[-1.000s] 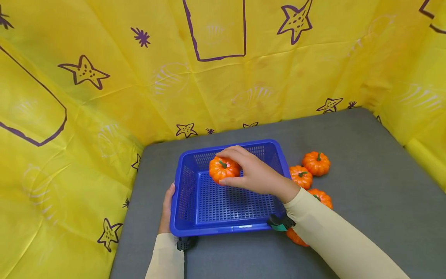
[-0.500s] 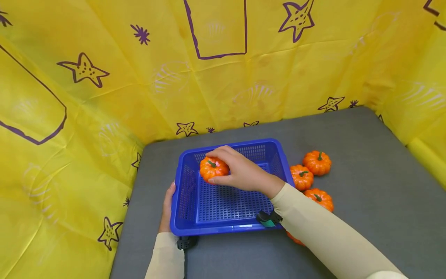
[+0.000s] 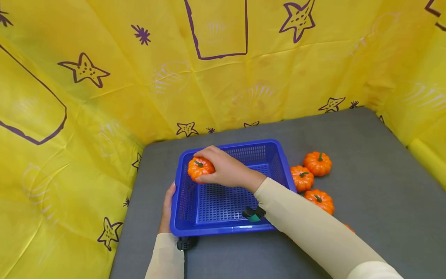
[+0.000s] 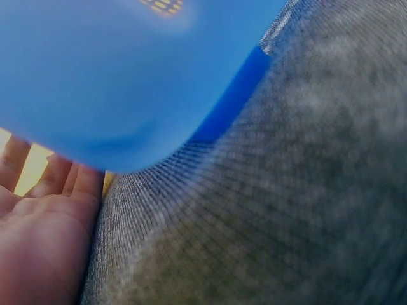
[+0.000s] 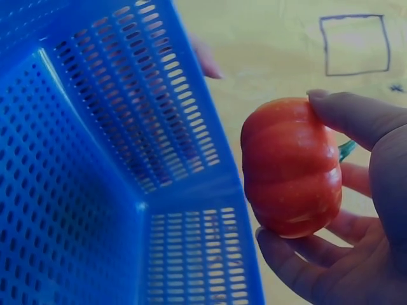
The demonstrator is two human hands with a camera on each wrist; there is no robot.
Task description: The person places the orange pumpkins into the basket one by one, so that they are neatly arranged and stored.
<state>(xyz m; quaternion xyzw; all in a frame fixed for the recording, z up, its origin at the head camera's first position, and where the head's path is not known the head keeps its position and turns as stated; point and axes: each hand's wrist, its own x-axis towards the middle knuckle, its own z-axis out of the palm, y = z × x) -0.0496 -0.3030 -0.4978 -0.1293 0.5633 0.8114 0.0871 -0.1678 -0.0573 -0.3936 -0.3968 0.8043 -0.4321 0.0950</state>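
Observation:
My right hand (image 3: 228, 169) pinches a small orange pumpkin (image 3: 201, 170) with a green stem, above the left end of a blue plastic basket (image 3: 223, 231). Seen from the right wrist, the thumb sits on one side of the pumpkin (image 5: 292, 168) and fingers on the other, close to the basket rim (image 5: 219, 146). My left hand (image 3: 168, 207) lies along the basket's left outer side. In the left wrist view that hand (image 4: 48, 235) shows its palm, its fingers extended behind the basket wall (image 4: 127, 82), which hides the fingertips.
Right of the basket lie several more pumpkins, among them a back one (image 3: 317, 163), a middle one (image 3: 301, 178) and a nearer one (image 3: 319, 201). My right sleeve (image 3: 306, 228) partly covers others. Yellow patterned cloth (image 3: 223, 89) walls the grey table (image 3: 376, 174).
My right hand has carried the pumpkin leftward across the basket, from near its middle to its left end. The left hand and basket have stayed in place.

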